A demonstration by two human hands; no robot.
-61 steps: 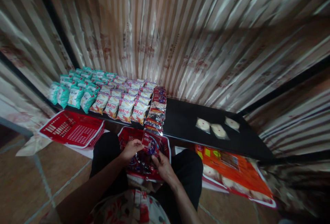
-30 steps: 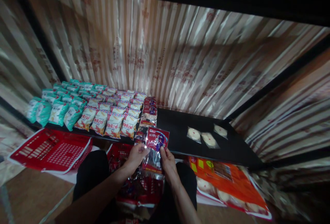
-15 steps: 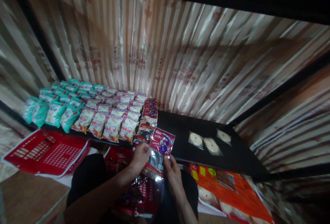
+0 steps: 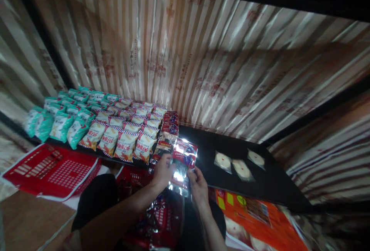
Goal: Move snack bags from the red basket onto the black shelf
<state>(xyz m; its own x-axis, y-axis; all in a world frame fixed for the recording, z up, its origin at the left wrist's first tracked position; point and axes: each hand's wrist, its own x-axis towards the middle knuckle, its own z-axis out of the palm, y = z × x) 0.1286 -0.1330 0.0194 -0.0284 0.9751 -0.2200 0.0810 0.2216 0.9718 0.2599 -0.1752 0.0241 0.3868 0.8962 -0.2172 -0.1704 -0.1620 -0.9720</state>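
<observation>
Both my hands hold a small stack of red and clear snack packets (image 4: 183, 161) just above the front edge of the black shelf (image 4: 208, 143). My left hand (image 4: 162, 172) grips the stack's left side and my right hand (image 4: 197, 182) grips its lower right corner. The packets sit right of a column of the same red packets (image 4: 169, 128) lying on the shelf. A red basket (image 4: 162, 216) with more shiny packets rests on my lap below the hands.
Rows of orange-and-white (image 4: 127, 133) and teal (image 4: 62, 118) snack bags fill the shelf's left part. Three clear-wrapped round cakes (image 4: 239, 164) lie at its right. An empty red basket (image 4: 49, 172) stands left on the floor, an orange bag (image 4: 260, 216) right. A striped liner backs the shelf.
My hands lifted the red packets out of the lap basket and carried them up and slightly right to the shelf's front edge. The view tilted upward.
</observation>
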